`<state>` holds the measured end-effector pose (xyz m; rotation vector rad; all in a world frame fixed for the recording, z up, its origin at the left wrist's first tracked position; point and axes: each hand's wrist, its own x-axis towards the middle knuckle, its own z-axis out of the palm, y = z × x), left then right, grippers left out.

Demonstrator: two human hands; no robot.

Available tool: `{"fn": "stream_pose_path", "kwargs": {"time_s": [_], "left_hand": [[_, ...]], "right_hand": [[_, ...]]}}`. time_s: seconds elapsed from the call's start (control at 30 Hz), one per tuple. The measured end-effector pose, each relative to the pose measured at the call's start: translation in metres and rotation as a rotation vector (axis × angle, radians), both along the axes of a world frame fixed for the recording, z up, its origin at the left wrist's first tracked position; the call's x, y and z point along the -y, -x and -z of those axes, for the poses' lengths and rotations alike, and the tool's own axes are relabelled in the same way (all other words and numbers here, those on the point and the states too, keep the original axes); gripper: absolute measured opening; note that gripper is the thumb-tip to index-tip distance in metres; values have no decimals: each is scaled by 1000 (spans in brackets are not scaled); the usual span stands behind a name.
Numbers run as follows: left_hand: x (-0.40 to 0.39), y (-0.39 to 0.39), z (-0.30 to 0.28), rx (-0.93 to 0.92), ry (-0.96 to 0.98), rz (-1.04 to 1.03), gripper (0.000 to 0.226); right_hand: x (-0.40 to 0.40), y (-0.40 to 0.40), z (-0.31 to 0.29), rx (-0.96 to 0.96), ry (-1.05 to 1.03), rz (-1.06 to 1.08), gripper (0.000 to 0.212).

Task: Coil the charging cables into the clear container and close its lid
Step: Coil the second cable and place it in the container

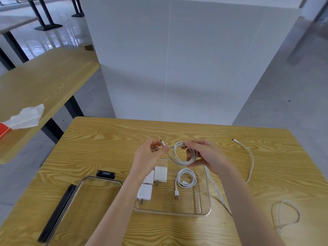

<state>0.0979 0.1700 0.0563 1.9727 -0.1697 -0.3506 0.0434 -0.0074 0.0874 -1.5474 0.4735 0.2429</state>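
Gripping a white coil (185,153) in curled fingers, the right hand (204,155) hovers above the clear container (206,192). Just left of it, the left hand (150,153) pinches the coil's loose end, forearm angled up. The lid (83,196) lies below-left, off.

A yellow wood-grain counter (99,139) stands before a tall white panel wall (177,59). Left of this wall, a second long wooden table (44,77) with black legs stands on glossy grey floor (276,96).
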Motion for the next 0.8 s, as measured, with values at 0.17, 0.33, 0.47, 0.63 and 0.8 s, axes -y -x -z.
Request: {"fn": "stream_pose_path", "kwargs": {"time_s": [0.17,0.33,0.47,0.63,0.8], "left_hand": [[-5,-1,5,131,-90,61,21],[-4,-1,12,151,-136,36,57],[1,1,12,150,-165,-21,62],[4,5,11,182,-114,-75,59],[10,12,11,204,12,-76,41]], "right_hand": [[1,0,7,-13,51,45,17],[2,1,15,-49,-2,38,20],[2,0,15,-46,-33,24,21],[1,0,19,-13,-129,49,16],[-6,-1,22,-5,-139,65,10]]}}
